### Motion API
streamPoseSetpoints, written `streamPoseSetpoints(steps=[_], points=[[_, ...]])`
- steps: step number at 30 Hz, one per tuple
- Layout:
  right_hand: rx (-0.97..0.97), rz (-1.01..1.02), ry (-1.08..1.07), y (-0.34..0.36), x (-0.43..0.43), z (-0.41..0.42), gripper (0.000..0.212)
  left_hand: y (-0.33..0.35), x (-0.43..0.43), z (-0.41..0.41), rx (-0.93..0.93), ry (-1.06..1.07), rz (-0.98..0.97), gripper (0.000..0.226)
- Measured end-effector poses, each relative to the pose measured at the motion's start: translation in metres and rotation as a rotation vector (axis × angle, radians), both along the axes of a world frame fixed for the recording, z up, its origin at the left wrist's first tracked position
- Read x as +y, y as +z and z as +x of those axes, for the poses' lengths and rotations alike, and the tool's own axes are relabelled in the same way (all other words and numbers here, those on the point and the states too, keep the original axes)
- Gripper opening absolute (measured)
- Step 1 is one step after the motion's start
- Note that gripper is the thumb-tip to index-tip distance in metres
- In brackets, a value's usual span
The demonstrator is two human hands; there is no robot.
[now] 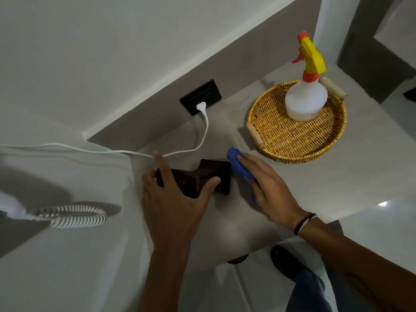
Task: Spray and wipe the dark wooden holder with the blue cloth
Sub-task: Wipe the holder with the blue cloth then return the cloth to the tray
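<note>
The dark wooden holder (198, 179) lies on the grey counter near its left corner. My left hand (175, 199) grips it from the near side, thumb on its right part, index finger raised toward the wall. My right hand (267, 188) presses flat on the bunched blue cloth (238, 165), which touches the holder's right end. The white spray bottle (306, 100), with a yellow and orange trigger head, stands upright in the wicker tray (290, 140) at the back right.
A white cable (203, 129) runs from a black wall socket (200, 96) across the counter behind the holder and off to the left. A coiled white cord (76, 216) lies at the left. The counter's front edge is just below my hands.
</note>
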State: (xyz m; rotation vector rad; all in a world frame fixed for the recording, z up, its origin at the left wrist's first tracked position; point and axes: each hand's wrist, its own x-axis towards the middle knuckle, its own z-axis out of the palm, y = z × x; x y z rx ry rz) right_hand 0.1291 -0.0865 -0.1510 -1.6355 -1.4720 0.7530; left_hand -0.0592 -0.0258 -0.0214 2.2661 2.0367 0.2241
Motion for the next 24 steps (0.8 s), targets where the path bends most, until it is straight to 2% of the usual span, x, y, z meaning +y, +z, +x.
streamPoseSetpoints(steps=[3, 8, 11, 15, 18, 24], points=[[0.036, 0.01, -0.022, 0.003, 0.003, 0.008, 0.062, 0.0, 0.006, 0.005, 0.02, -0.064, -0.054, 0.118], [0.056, 0.009, -0.045, 0.006, 0.01, 0.017, 0.061, 0.004, 0.021, -0.008, -0.038, -0.156, -0.278, 0.154], [0.059, 0.009, -0.03, 0.008, 0.011, 0.017, 0.06, 0.009, 0.029, -0.022, 0.001, -0.215, -0.326, 0.161], [0.051, 0.013, -0.001, 0.008, 0.01, 0.016, 0.06, 0.008, 0.035, -0.031, 0.134, -0.382, -0.157, 0.147], [0.054, 0.012, 0.013, 0.008, 0.009, 0.014, 0.06, 0.004, 0.034, -0.03, 0.014, -0.477, -0.123, 0.134], [0.094, 0.056, 0.077, 0.018, 0.01, 0.003, 0.064, -0.003, 0.023, -0.038, -0.111, -0.402, -0.128, 0.123]])
